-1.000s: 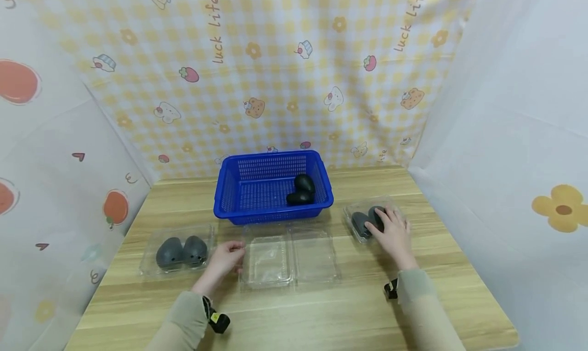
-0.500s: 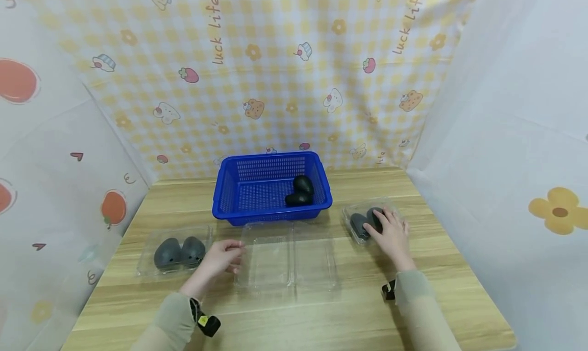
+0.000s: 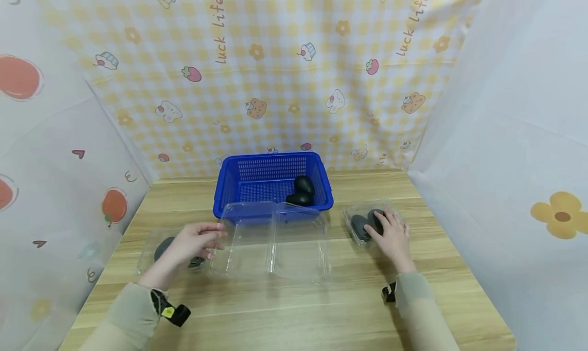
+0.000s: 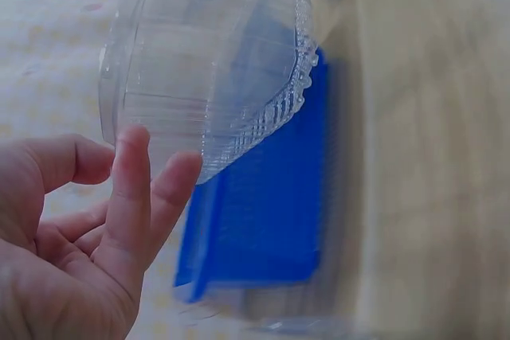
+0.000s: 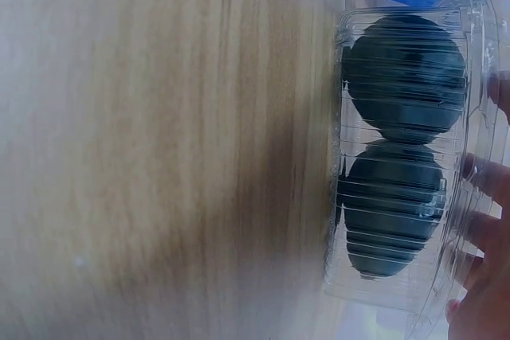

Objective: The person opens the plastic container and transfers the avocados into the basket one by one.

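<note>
We take the blue basket (image 3: 272, 186) as our landmark: it stands at the back of the wooden table (image 3: 294, 310) with two dark avocados (image 3: 301, 190) in its right corner. Just in front of it our left hand (image 3: 190, 243) holds an empty, opened clear clamshell box (image 3: 271, 241) by its left edge, raised off the table and overlapping the basket's front wall; the fingers are nearly straight against the plastic with the thumb on the other side. To the basket's right, our right hand (image 3: 390, 234) rests with relaxed, spread fingers on a closed clamshell (image 5: 406, 157) holding two avocados. Front-left of the basket, a third closed clamshell (image 3: 158, 249) lies partly behind our left hand.
</note>
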`<action>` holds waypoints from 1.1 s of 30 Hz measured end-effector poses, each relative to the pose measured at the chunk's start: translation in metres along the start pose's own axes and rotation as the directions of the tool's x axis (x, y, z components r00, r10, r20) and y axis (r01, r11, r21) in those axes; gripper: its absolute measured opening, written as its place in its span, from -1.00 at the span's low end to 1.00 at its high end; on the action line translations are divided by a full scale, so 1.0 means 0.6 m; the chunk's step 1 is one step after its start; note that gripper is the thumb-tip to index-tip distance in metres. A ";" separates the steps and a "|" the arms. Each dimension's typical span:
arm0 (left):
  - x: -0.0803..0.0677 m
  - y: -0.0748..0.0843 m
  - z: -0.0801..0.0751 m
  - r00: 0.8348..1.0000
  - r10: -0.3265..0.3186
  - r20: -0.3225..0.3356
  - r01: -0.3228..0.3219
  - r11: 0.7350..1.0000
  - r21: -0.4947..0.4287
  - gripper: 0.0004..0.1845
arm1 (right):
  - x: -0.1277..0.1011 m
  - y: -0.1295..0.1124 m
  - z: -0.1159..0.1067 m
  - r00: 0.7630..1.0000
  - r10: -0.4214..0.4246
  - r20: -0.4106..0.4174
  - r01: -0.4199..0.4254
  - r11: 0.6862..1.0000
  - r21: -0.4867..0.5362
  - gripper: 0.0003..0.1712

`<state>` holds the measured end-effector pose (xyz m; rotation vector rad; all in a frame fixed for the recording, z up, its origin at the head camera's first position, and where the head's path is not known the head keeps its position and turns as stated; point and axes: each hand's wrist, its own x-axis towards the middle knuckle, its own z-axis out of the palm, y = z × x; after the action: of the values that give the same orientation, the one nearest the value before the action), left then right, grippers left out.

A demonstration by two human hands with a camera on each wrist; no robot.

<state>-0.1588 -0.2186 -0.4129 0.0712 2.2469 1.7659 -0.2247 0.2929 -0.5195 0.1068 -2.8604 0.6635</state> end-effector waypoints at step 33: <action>0.031 0.013 -0.294 0.986 -0.029 -0.162 -0.035 0.925 -0.379 -0.68 | 0.001 -0.003 0.000 1.000 0.007 0.008 -0.007 1.000 -0.009 -0.19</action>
<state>-0.2220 -0.3795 -0.3715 -0.1576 1.9581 2.2503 -0.2251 0.2914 -0.5189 0.0983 -2.8724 0.6532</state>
